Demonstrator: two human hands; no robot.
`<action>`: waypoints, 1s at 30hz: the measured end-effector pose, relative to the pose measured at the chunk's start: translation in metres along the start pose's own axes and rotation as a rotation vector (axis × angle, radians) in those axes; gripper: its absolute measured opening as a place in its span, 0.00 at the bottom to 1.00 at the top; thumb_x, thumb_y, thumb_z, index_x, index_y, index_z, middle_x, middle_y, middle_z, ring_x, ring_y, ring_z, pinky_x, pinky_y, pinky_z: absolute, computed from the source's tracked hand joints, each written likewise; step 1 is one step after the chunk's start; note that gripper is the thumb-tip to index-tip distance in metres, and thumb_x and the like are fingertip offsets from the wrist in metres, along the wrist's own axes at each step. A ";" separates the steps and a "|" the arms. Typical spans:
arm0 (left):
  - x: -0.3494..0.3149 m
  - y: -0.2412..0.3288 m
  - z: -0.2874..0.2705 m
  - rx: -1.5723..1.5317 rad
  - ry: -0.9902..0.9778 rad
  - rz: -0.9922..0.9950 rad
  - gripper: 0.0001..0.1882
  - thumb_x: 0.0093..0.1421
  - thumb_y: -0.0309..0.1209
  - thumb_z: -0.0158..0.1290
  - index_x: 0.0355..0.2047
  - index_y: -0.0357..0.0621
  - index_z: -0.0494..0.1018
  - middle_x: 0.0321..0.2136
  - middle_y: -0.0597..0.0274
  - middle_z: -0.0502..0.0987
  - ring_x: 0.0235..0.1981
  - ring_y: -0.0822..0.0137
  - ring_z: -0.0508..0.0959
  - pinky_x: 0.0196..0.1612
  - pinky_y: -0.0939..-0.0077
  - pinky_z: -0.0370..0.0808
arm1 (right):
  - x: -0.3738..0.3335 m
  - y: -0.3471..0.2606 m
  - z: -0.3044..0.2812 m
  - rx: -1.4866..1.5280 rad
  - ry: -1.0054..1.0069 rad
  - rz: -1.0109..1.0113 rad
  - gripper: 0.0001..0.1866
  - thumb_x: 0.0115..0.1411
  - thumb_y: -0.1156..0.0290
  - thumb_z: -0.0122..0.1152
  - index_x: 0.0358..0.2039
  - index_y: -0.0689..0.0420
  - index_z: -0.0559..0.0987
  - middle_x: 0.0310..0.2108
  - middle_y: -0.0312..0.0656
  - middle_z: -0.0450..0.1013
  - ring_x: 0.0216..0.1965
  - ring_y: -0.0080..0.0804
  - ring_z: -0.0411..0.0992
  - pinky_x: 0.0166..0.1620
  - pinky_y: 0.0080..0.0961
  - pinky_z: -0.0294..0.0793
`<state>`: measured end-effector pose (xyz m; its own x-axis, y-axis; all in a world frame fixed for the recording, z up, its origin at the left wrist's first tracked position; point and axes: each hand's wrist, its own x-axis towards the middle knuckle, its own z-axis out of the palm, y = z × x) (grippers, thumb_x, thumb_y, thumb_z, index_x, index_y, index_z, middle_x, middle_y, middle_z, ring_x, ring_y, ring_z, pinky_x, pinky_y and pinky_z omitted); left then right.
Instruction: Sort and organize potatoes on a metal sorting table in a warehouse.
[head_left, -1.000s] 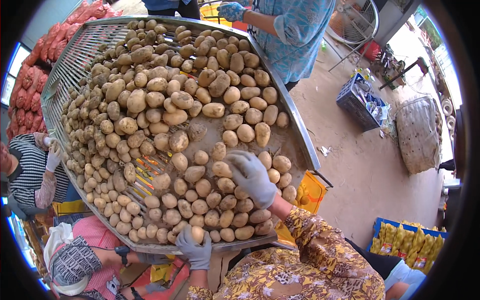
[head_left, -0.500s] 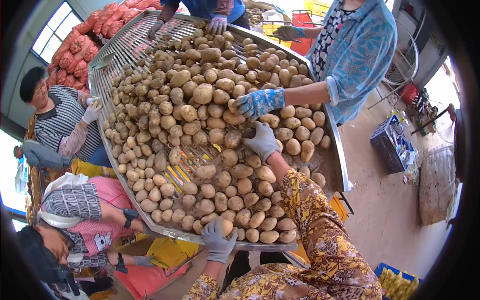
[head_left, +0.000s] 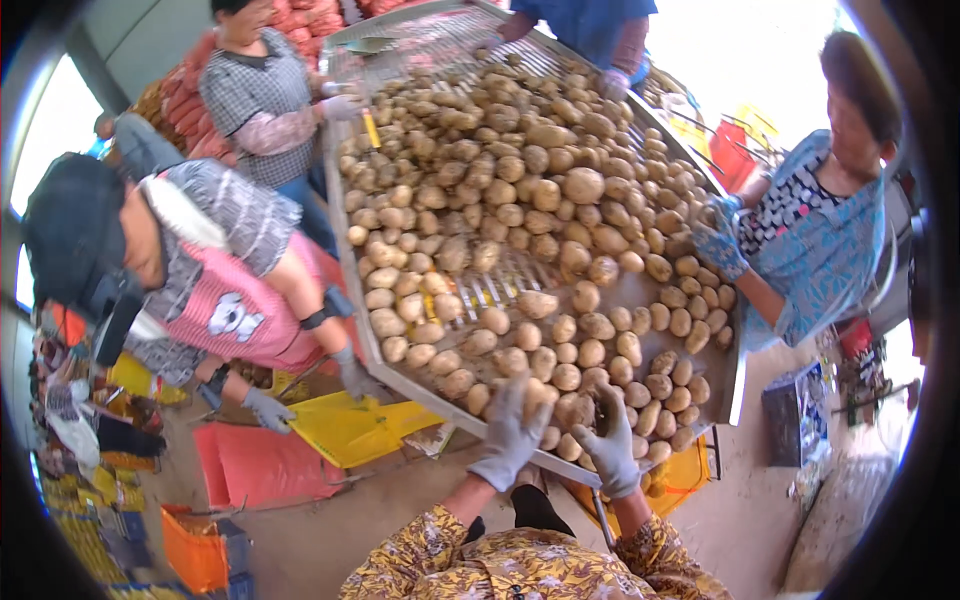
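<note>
Both my hands wear grey gloves at the near edge of a metal sorting table [head_left: 455,408] heaped with potatoes. My left hand [head_left: 506,436] is closed around a pale potato [head_left: 540,392], fingers along its left side and thumb on its right. My right hand [head_left: 614,446] is beside it, thumb and curved fingers apart, with a dark gap between them. Its fingertips look soiled. Another potato [head_left: 576,410] lies between my two hands, close to the right thumb. Smaller potatoes surround both hands, and the main heap [head_left: 530,180] rises farther back.
Co-workers stand at the left, far and right sides; one's blue patterned glove [head_left: 722,240] touches the potatoes. Below the table are an orange container [head_left: 690,475], a yellow sheet-like piece [head_left: 350,430] and a red one [head_left: 262,468]. A dark crate [head_left: 797,415] sits on the floor at right.
My right hand has drawn back from the heap to the near edge beside my left. The view has turned, and the right co-worker's gloved hand has pulled back toward the table's side.
</note>
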<state>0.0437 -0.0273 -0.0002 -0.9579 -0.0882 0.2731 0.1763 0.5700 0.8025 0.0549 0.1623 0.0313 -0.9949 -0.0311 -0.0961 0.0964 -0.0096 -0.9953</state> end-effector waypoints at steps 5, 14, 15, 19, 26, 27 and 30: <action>-0.082 0.001 -0.057 -0.990 -0.450 -0.470 0.28 0.77 0.34 0.49 0.73 0.38 0.58 0.58 0.61 0.75 0.61 0.72 0.72 0.65 0.75 0.70 | -0.074 -0.008 0.077 -0.218 -0.141 -0.115 0.41 0.48 0.73 0.77 0.63 0.61 0.70 0.56 0.44 0.69 0.56 0.36 0.70 0.62 0.32 0.72; -0.289 -0.113 -0.211 -1.355 -0.005 -1.247 0.27 0.78 0.47 0.43 0.65 0.41 0.70 0.55 0.55 0.80 0.46 0.63 0.82 0.51 0.70 0.81 | -0.150 0.018 0.179 -0.544 -0.740 -0.193 0.44 0.56 0.64 0.78 0.68 0.60 0.65 0.68 0.55 0.62 0.64 0.51 0.70 0.62 0.39 0.74; -0.313 -0.126 -0.220 -1.266 0.026 -1.282 0.26 0.77 0.50 0.42 0.59 0.42 0.73 0.49 0.56 0.82 0.42 0.64 0.82 0.45 0.71 0.80 | -0.154 0.021 0.180 -0.590 -0.736 -0.178 0.42 0.57 0.63 0.77 0.68 0.60 0.65 0.68 0.54 0.62 0.63 0.50 0.70 0.61 0.37 0.76; -0.330 -0.188 -0.294 -1.239 0.192 -1.150 0.22 0.78 0.50 0.42 0.32 0.49 0.71 0.23 0.68 0.73 0.24 0.71 0.72 0.30 0.75 0.74 | -0.173 0.037 0.149 -0.531 -0.693 0.164 0.28 0.61 0.68 0.72 0.61 0.59 0.75 0.54 0.50 0.77 0.53 0.40 0.79 0.54 0.32 0.81; -0.236 -0.320 -0.468 -0.965 0.889 -0.662 0.33 0.74 0.51 0.49 0.71 0.47 0.60 0.70 0.57 0.60 0.69 0.55 0.64 0.70 0.57 0.63 | -0.225 0.044 0.100 -0.725 -0.492 0.138 0.24 0.66 0.62 0.67 0.59 0.59 0.78 0.52 0.50 0.80 0.49 0.43 0.81 0.53 0.34 0.80; -0.234 -0.320 -0.472 -0.850 0.770 -0.713 0.32 0.74 0.48 0.49 0.71 0.46 0.60 0.67 0.57 0.65 0.69 0.57 0.64 0.70 0.58 0.63 | -0.228 0.037 0.096 -0.711 -0.479 0.185 0.24 0.66 0.62 0.67 0.59 0.59 0.78 0.51 0.51 0.80 0.49 0.44 0.81 0.54 0.35 0.80; -0.231 -0.271 -0.404 -0.827 0.211 -0.582 0.16 0.75 0.44 0.50 0.42 0.45 0.80 0.31 0.68 0.78 0.31 0.79 0.75 0.34 0.82 0.73 | -0.253 0.034 0.071 -0.724 -0.342 0.368 0.21 0.68 0.54 0.62 0.53 0.55 0.83 0.45 0.50 0.83 0.48 0.48 0.81 0.55 0.38 0.78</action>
<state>0.3087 -0.4917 -0.0668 -0.8995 -0.3576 -0.2510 -0.1249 -0.3400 0.9321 0.3117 0.0993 0.0224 -0.8298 -0.2061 -0.5186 0.2511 0.6919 -0.6769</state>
